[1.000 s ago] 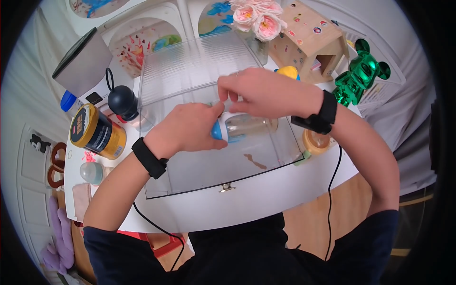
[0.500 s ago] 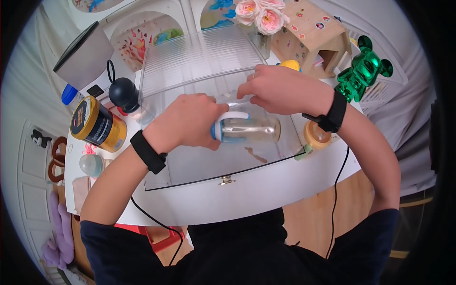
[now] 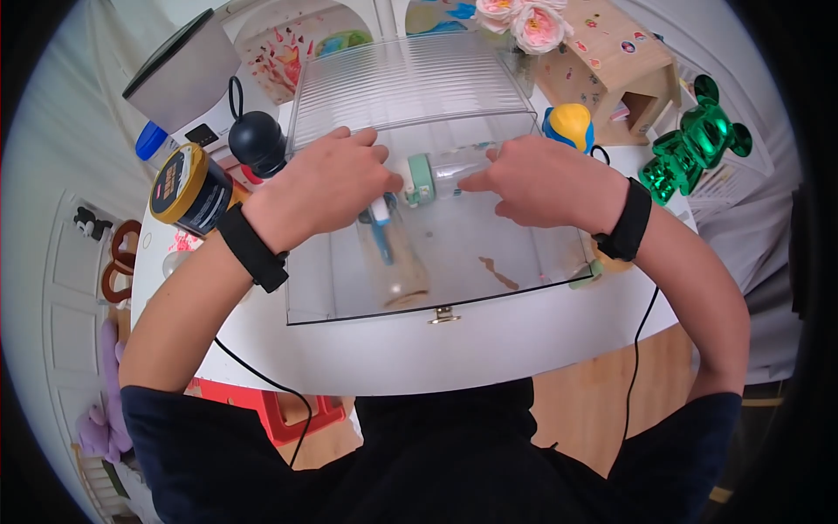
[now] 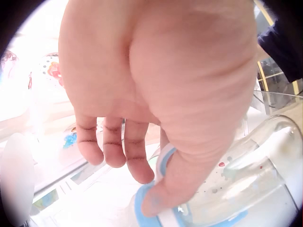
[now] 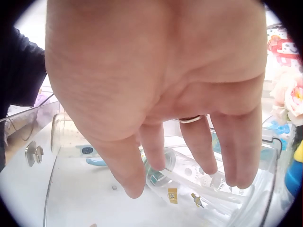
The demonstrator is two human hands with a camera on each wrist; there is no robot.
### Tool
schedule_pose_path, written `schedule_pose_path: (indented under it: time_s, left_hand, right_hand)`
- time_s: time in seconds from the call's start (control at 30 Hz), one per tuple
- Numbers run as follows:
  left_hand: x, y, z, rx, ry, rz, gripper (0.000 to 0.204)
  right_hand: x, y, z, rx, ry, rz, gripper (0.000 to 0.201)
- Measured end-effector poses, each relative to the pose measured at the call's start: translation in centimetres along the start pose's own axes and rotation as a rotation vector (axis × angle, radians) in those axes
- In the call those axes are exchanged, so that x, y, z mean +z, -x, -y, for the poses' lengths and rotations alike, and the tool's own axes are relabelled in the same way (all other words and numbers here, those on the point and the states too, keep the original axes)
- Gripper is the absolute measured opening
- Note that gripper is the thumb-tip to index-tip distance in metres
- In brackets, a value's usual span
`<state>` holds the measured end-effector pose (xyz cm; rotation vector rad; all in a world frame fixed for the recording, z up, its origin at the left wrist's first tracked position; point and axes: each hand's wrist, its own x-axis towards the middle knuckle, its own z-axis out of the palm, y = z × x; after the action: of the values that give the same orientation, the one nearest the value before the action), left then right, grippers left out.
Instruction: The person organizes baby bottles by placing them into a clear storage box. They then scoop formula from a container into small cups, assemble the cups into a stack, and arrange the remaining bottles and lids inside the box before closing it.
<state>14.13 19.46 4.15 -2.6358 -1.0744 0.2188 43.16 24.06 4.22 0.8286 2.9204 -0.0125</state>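
Observation:
In the head view a clear bottle [image 3: 397,266] with a blue and white top stands tilted at the left part of a transparent box [image 3: 471,244]. My left hand [image 3: 327,185] pinches its top, the thumb on the blue ring [image 4: 142,201] in the left wrist view. Another clear bottle [image 3: 454,170] with a green cap [image 3: 420,179] lies on its side in the box. Above and beside it is my right hand [image 3: 554,183], its fingers apart and loosely bent; whether they touch the bottle is unclear. The right wrist view shows the fingers hanging over the bottle [image 5: 189,172].
The box's ribbed lid [image 3: 410,83] is raised at the back. Left are a black round-topped bottle [image 3: 257,140] and a yellow-lidded jar [image 3: 196,188]. Right are a yellow and blue object [image 3: 570,127], a wooden house [image 3: 611,65] and a green bear figure [image 3: 698,144]. Pink flowers [image 3: 537,26] stand behind.
The blue-topped bottle has swung from lying sideways to pointing toward the front edge, with my left hand on its top. My right hand has moved right, and the green-capped bottle now shows.

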Motion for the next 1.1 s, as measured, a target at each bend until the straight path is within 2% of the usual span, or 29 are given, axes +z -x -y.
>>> schedule_pose_path:
  time_s: [0.13,0.23,0.33,0.43,0.53,0.73,0.83,1.1]
  left_hand:
    - [-1.1,0.1,-1.1,-0.025,0.147,0.011,0.045]
    - [-1.8,1.6,-2.2,0.03,0.201,0.035,0.051]
    - [-1.5,2.7,-2.2,0.021,0.314,0.202,0.06]
    - [-0.8,3.6,-1.9,-0.01,0.377,0.163,0.062]
    - [0.5,4.3,-2.0,0.013,0.375,0.071,0.063]
    - [-0.2,3.9,-1.7,-0.059,0.354,0.161,0.062]
    - [0.2,4.3,-1.7,-0.038,0.322,0.053,0.057]
    - [-1.5,7.4,-0.5,-0.109,0.35,0.061,0.049]
  right_hand:
    - [-0.3,-0.8,0.7,0.036,-0.012,0.044,0.047]
    - [-0.4,-0.9,0.8,0.02,-0.027,0.021,0.048]
    - [-0.5,-1.1,0.8,0.018,-0.021,0.045,0.057]
    - [-0.6,-1.3,0.8,0.034,-0.088,0.029,0.055]
    - [-1.2,-1.5,1.2,0.06,-0.084,0.073,0.063]
    - [-2.1,-2.5,1.9,0.082,-0.067,0.132,0.069]
    - [-2.4,-2.6,1.9,0.106,-0.126,0.142,0.068]
    - [-2.1,-2.5,2.1,0.093,-0.11,0.127,0.066]
